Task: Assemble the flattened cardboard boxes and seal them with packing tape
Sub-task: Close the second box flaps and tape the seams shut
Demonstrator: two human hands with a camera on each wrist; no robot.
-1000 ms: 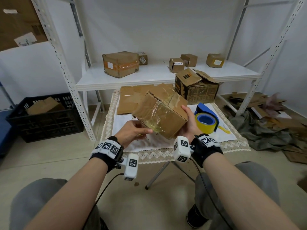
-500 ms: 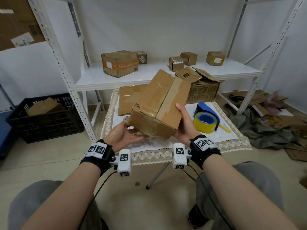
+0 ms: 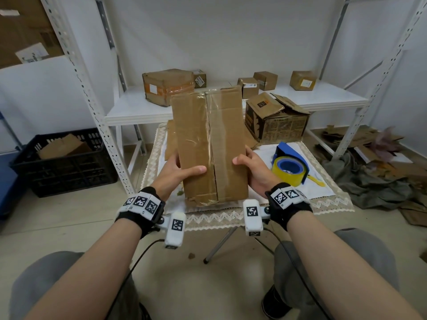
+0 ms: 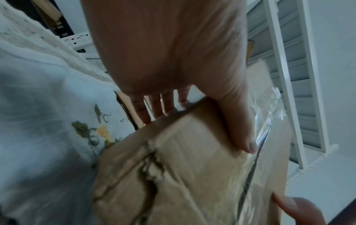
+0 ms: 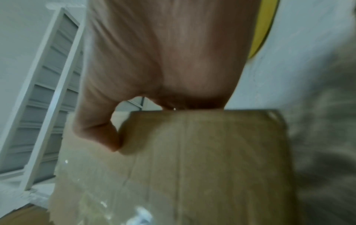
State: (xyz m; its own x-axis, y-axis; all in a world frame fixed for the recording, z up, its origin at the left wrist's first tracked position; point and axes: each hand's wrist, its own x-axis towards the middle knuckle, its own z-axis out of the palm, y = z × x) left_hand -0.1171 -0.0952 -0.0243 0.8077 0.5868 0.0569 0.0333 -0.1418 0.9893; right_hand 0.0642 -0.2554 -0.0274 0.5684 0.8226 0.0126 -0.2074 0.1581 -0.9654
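I've got the box [image 3: 209, 146] upright at frame centre, taped seam facing me, clamped between both hands: left hand [image 3: 178, 174] thumb across its front, right hand [image 3: 256, 172] curled round the right edge. Tape dispenser [image 3: 290, 166] sits right of it on the worktop [image 3: 323, 192]; shelf [image 3: 129, 112] with more boxes behind.

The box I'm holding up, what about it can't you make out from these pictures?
- Far face of the box: hidden in the head view by its own taped front.
- Left hand fingers: behind the box in the head view; only the thumb shows.
- Right hand fingers: hidden by the palm in the blurred right wrist view.
- Label print on the shelf boxes: too small.
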